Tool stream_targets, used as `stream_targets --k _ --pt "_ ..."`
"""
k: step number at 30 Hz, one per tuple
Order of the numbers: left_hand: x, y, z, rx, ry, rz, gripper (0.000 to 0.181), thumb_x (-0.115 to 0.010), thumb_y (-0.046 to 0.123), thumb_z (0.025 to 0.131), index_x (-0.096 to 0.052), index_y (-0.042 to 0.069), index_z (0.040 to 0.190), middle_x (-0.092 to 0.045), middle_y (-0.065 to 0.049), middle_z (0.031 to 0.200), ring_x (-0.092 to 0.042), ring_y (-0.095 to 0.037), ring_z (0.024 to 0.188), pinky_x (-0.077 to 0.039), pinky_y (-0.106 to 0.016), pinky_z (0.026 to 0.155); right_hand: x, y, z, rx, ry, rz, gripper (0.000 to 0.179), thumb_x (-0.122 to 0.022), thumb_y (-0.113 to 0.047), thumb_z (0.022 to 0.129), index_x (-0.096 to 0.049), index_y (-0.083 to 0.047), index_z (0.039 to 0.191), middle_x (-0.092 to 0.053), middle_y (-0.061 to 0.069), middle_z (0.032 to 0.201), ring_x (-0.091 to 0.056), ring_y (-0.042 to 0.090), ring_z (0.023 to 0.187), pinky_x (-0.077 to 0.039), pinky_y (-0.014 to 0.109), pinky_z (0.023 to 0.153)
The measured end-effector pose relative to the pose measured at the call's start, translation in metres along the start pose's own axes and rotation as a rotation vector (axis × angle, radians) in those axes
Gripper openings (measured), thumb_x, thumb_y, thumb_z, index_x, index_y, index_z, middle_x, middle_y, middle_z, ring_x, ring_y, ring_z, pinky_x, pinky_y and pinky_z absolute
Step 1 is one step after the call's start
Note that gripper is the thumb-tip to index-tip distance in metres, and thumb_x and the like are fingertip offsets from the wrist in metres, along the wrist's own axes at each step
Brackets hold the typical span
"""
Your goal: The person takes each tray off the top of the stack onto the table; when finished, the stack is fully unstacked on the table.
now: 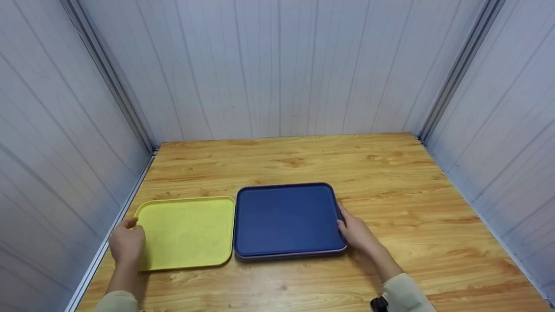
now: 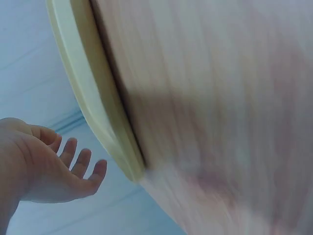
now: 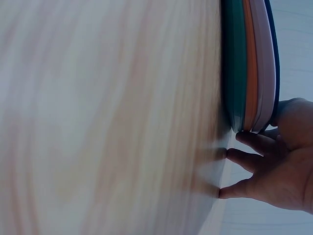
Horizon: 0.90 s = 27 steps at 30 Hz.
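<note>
A yellow tray (image 1: 186, 234) lies flat on the left of the wooden table. My left hand (image 1: 127, 240) is at its left edge; in the left wrist view this hand (image 2: 54, 166) has loosely bent fingers, apart from the tray's rim (image 2: 93, 83), with nothing in them. Right beside the yellow tray stands a stack of trays with a navy blue tray (image 1: 286, 219) on top. Under it show a pink tray (image 3: 264, 63), an orange tray (image 3: 251, 68) and a green tray (image 3: 234, 68). My right hand (image 1: 357, 229) touches the stack's right side, fingers spread (image 3: 244, 159).
The wooden table (image 1: 295, 162) reaches back to a white panelled wall (image 1: 277, 69). Side panels (image 1: 516, 143) with metal corner posts close it in on the left and right. The left panel stands close to my left hand.
</note>
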State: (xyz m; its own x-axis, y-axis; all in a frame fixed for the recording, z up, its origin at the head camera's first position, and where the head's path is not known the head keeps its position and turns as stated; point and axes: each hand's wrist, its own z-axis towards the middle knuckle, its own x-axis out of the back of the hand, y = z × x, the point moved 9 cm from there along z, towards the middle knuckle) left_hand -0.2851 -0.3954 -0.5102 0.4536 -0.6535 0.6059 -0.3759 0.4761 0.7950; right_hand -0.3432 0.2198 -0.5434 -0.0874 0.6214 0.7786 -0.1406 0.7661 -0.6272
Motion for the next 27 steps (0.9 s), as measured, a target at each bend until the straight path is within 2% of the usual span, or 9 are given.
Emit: stream_targets --k 3,6,9,12,19,27 --pt "-0.016 0.011 -0.003 -0.039 -0.026 -0.021 0.044 -0.043 0.012 0.099 -0.057 -0.004 0.137 -0.054 -0.025 0.14 -0.051 -0.042 0.12 -0.042 -0.051 0.089 0.0 0.0 0.0 -0.002 0.001 0.001 0.059 -0.052 -0.01 0.104 -0.03 -0.001 0.158 -0.048 0.033 0.144 -0.054 0.044 0.126 -0.041 0.058 0.106" --pt "-0.037 0.023 -0.008 -0.08 -0.095 -0.04 0.044 -0.044 0.011 0.099 -0.055 -0.003 0.139 -0.054 -0.024 0.141 -0.053 -0.039 0.119 -0.044 -0.043 0.085 0.001 -0.001 -0.001 0.004 0.009 -0.005 0.059 -0.052 -0.01 0.104 -0.031 -0.001 0.158 -0.048 0.033 0.144 -0.054 0.045 0.126 -0.042 0.058 0.105" --pt "-0.06 0.036 -0.017 -0.11 -0.182 -0.078 0.045 -0.043 0.01 0.1 -0.052 -0.003 0.142 -0.052 -0.024 0.142 -0.052 -0.037 0.12 -0.045 -0.04 0.086 0.001 0.0 -0.002 -0.004 0.006 -0.006 0.058 -0.051 -0.011 0.104 -0.031 -0.001 0.157 -0.049 0.032 0.144 -0.055 0.044 0.125 -0.042 0.058 0.105" --pt "-0.078 0.049 -0.026 -0.148 -0.228 -0.101 0.043 -0.044 0.008 0.101 -0.053 -0.004 0.141 -0.054 -0.024 0.139 -0.053 -0.037 0.122 -0.047 -0.041 0.09 0.0 0.002 -0.002 -0.014 -0.002 -0.004 0.058 -0.05 -0.011 0.104 -0.031 -0.001 0.158 -0.049 0.031 0.144 -0.055 0.044 0.126 -0.042 0.058 0.105" --pt "-0.114 0.075 -0.044 -0.232 -0.276 -0.108 0.039 -0.048 0.009 0.1 -0.059 -0.004 0.135 -0.061 -0.023 0.132 -0.057 -0.035 0.117 -0.05 -0.041 0.088 0.0 0.002 -0.002 -0.015 0.006 -0.002 0.058 -0.052 -0.011 0.104 -0.031 -0.001 0.157 -0.05 0.033 0.143 -0.055 0.044 0.126 -0.041 0.058 0.105" --pt "-0.143 0.088 -0.059 -0.271 -0.279 -0.133 0.033 -0.054 0.006 0.098 -0.063 -0.006 0.128 -0.066 -0.022 0.123 -0.062 -0.035 0.11 -0.052 -0.044 0.088 -0.001 -0.001 -0.001 -0.005 0.018 0.001 0.057 -0.052 -0.009 0.103 -0.033 0.0 0.157 -0.052 0.034 0.139 -0.057 0.045 0.122 -0.043 0.059 0.103"
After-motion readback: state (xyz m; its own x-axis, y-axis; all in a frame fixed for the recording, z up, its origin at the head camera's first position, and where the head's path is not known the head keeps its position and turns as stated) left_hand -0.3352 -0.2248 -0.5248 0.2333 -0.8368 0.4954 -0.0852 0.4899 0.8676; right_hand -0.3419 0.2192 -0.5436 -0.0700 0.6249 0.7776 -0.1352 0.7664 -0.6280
